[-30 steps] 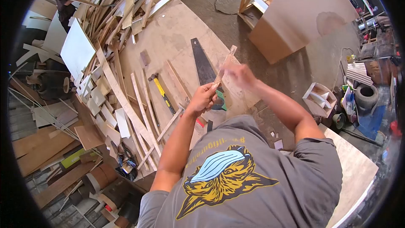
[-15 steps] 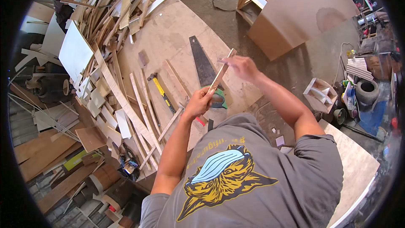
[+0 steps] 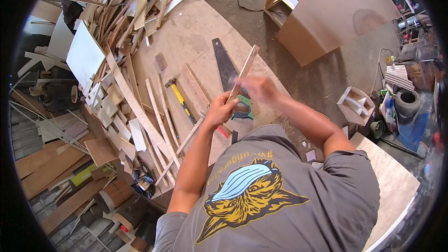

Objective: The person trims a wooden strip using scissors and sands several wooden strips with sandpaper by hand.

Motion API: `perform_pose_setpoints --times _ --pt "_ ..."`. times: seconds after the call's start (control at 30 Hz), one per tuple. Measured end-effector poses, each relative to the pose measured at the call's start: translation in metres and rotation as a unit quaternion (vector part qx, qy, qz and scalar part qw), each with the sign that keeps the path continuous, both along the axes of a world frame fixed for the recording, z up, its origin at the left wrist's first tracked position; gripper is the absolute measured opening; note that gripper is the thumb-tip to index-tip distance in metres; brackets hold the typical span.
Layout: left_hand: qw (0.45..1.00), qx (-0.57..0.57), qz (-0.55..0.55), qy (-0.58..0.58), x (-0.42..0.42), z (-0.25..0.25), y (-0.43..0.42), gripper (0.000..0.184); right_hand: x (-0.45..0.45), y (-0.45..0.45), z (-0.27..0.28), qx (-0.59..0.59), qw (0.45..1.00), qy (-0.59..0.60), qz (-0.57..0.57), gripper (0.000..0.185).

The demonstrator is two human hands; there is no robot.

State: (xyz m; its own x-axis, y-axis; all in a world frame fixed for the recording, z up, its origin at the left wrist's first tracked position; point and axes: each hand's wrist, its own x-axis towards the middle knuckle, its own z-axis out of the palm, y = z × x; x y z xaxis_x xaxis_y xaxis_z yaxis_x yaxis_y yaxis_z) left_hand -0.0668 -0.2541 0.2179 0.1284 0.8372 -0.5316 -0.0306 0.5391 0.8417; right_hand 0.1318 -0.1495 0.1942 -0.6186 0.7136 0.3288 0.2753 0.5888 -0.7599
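My left hand [image 3: 221,111] is closed round the lower end of a narrow wooden strip [image 3: 246,65], which slants up and away over the table. Beside the strip's middle is my right hand [image 3: 260,90], smeared by motion; whether it holds anything cannot be made out. Under the strip lies a handsaw [image 3: 223,60] with a green and grey handle [image 3: 242,108], partly covered by my hands. A hammer with a yellow and black handle [image 3: 181,100] rests to the left, near a flat wooden piece [image 3: 197,85].
Long wooden strips [image 3: 140,107] and a heap of offcuts [image 3: 126,14] cover the left of the worktable [image 3: 191,28]. Another person [image 3: 71,1] stands behind the heap. A large brown panel [image 3: 333,16] leans at the upper right, and a small wooden box [image 3: 355,106] is on the right.
My right hand has moved down along the strip toward my left hand. The strip has turned slightly, showing more of its broad face. My left hand keeps its grip.
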Motion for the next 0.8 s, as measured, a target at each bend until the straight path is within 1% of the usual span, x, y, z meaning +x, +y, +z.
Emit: perform_pose_setpoints --times 0.07,0.1,0.17,0.2,0.23,0.27,0.33,0.37,0.47,0.57,0.6,0.63,0.67,0.73,0.77,0.8 --pt "1.0 0.011 0.011 -0.008 0.005 0.017 0.005 0.026 0.003 0.022 0.0 -0.023 0.991 -0.01 -0.132 0.033" --pt "1.0 -0.002 0.011 0.01 0.005 0.012 0.006 0.026 -0.001 0.012 -0.013 0.011 0.995 -0.001 -0.101 0.033" --pt "0.998 -0.029 0.009 0.047 0.002 -0.001 0.007 0.028 -0.009 -0.016 0.009 0.023 1.0 -0.001 0.011 0.037" --pt "0.999 -0.016 0.028 0.023 0.003 0.002 0.007 0.027 -0.011 -0.026 0.015 0.026 0.998 -0.002 0.065 0.039" --pt "0.999 -0.004 0.046 -0.002 0.005 0.006 0.007 0.026 -0.011 -0.011 0.001 0.053 0.997 0.014 0.049 0.044" --pt "0.997 0.009 0.065 -0.027 0.007 0.009 0.006 0.025 -0.009 -0.004 -0.001 0.023 1.0 -0.011 0.005 0.044" --pt "0.997 -0.005 0.062 -0.036 0.008 0.012 0.006 0.025 -0.008 0.008 0.004 -0.032 0.995 -0.059 -0.08 0.045" --pt "0.997 -0.011 0.06 -0.039 0.007 0.014 0.008 0.025 -0.014 -0.005 -0.01 -0.008 1.0 0.0 0.02 0.042" --pt "0.997 -0.013 0.052 -0.06 -0.004 -0.008 0.006 0.025 -0.015 -0.007 0.001 0.042 0.998 0.016 0.037 0.04" --pt "0.992 -0.031 0.077 -0.091 0.002 0.015 0.009 0.021 -0.018 -0.01 -0.011 -0.035 0.999 0.022 0.012 0.039" --pt "0.992 -0.032 0.082 -0.095 -0.001 0.012 0.009 0.019 -0.02 -0.01 -0.013 -0.059 0.998 0.026 0.003 0.038" --pt "0.991 -0.037 0.085 -0.099 -0.004 0.008 0.007 0.017 -0.016 -0.019 0.014 -0.036 0.997 0.005 0.067 0.034" --pt "0.99 -0.043 0.087 -0.103 -0.007 0.004 0.004 0.016 -0.016 -0.014 0.014 -0.021 0.999 0.016 0.019 0.034" --pt "0.987 -0.044 0.094 -0.121 -0.002 0.018 0.009 0.015 -0.013 0.007 0.012 0.011 0.997 0.035 -0.073 0.033" --pt "0.985 -0.043 0.1 -0.131 0.0 0.023 0.011 0.015 -0.014 0.012 -0.013 0.017 0.995 0.022 -0.097 0.033" --pt "0.986 -0.045 0.093 -0.128 -0.001 0.02 0.01 0.014 -0.015 0.005 -0.007 0.01 0.998 0.013 -0.053 0.032"
